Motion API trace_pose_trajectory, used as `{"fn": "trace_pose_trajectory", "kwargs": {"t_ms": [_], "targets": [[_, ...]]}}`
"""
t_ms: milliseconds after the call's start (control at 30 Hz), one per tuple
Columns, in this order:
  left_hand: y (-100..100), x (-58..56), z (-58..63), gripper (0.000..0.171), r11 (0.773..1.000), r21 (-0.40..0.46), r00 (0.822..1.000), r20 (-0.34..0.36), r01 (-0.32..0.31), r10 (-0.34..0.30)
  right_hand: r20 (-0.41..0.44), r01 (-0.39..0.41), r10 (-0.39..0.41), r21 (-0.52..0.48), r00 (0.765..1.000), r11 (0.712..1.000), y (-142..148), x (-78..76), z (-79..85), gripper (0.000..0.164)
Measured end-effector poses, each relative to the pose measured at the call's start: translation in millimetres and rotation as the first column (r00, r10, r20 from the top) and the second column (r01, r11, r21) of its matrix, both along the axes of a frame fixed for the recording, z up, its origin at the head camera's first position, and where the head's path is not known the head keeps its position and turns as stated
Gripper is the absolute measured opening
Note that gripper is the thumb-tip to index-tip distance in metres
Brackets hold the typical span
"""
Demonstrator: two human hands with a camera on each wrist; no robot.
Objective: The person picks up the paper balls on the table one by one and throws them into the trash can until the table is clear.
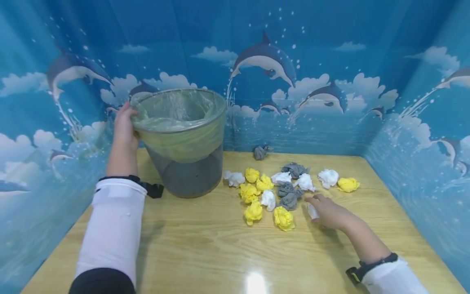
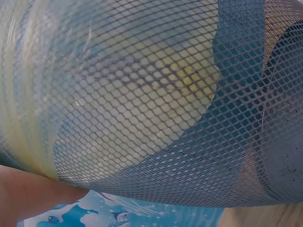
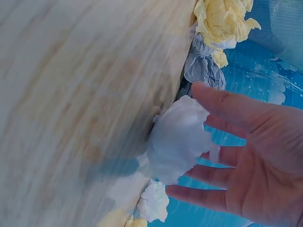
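Observation:
On the left side of the table, my left hand (image 1: 125, 120) grips the rim of a grey mesh wastebasket (image 1: 191, 175). A pale yellow-green bin liner (image 1: 183, 143) is folded over that rim. In the left wrist view, the thumb (image 2: 42, 191) lies against the mesh beside the liner. My right hand (image 1: 329, 211) is low over the table, right of the crumpled paper balls. Its thumb and fingers are spread, fairly straight, around a white crumpled paper ball (image 3: 177, 137). The thumb tip is right at the ball's upper edge, and the fingers extend behind it.
Several yellow paper balls (image 1: 249, 192), white ones (image 1: 269, 200) and grey ones (image 1: 289, 201) lie in a loose cluster right of the wastebasket. One grey ball (image 1: 260, 152) is near the back curtain (image 1: 205, 36). A white ball (image 1: 328, 178) and a yellow ball (image 1: 348, 184) lie farther right.

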State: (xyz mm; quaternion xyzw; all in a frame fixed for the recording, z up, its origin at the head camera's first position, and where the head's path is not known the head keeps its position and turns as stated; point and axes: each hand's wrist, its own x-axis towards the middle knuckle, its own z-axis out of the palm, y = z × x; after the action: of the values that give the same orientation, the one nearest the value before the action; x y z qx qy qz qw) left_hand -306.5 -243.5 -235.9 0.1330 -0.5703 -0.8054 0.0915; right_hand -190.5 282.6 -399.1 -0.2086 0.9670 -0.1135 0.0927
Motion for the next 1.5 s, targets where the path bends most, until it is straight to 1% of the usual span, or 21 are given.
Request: {"fn": "trace_pose_trajectory", "kwargs": {"t_ms": [67, 167, 267, 467, 633, 867, 967, 1300, 1500], "targets": [[-1, 0.2, -3.0, 0.066, 0.998, 0.045, 0.999, -0.018, 0.032, -0.031, 0.012, 0.008, -0.008, 0.018, 1.000, 1.000, 0, 0.6, 1.0, 0.060], [-4, 0.6, -7.3, 0.071, 0.994, 0.095, 0.997, -0.044, 0.060, -0.056, 0.034, 0.018, -0.020, 0.045, 0.999, 0.999, 1, 0.7, 3.2, 0.055], [-6, 0.7, -9.7, 0.074, 0.992, 0.116, 0.998, -0.047, 0.048, -0.043, 0.057, 0.027, -0.030, 0.049, 0.998, 0.998, 2, 0.2, 4.8, 0.052], [-9, 2.3, -10.5, 0.075, 0.996, 0.083, 1.000, 0.005, 0.027, -0.028, 0.089, 0.041, -0.045, 0.049, 0.995, 0.998, 5, -1.3, 2.1, 0.049], [-6, 3.1, -8.1, 0.074, 0.997, 0.076, 0.999, -0.012, 0.035, -0.034, 0.103, 0.049, -0.053, 0.046, 0.993, 0.998, 8, -4.1, 1.2, 0.051], [-3, 2.0, -4.6, 0.074, 0.997, 0.062, 0.998, -0.033, 0.056, -0.054, 0.121, 0.052, -0.057, 0.045, 0.991, 0.998, 10, -6.4, 0.8, 0.049], [-2, 1.6, -3.2, 0.073, 0.997, 0.040, 0.998, -0.027, 0.066, -0.065, 0.126, 0.054, -0.059, 0.042, 0.990, 0.998, 11, -6.9, -0.1, 0.048], [-3, 2.1, 2.5, 0.074, 0.997, -0.035, 0.997, 0.005, 0.072, -0.072, 0.119, 0.022, -0.026, 0.032, 0.993, 0.999, 13, -9.3, -3.1, 0.044], [-4, 2.7, 3.5, 0.072, 0.992, -0.072, 0.995, 0.004, 0.103, -0.103, 0.127, 0.020, -0.023, 0.023, 0.992, 1.000, 14, -9.4, -4.2, 0.045]]}}
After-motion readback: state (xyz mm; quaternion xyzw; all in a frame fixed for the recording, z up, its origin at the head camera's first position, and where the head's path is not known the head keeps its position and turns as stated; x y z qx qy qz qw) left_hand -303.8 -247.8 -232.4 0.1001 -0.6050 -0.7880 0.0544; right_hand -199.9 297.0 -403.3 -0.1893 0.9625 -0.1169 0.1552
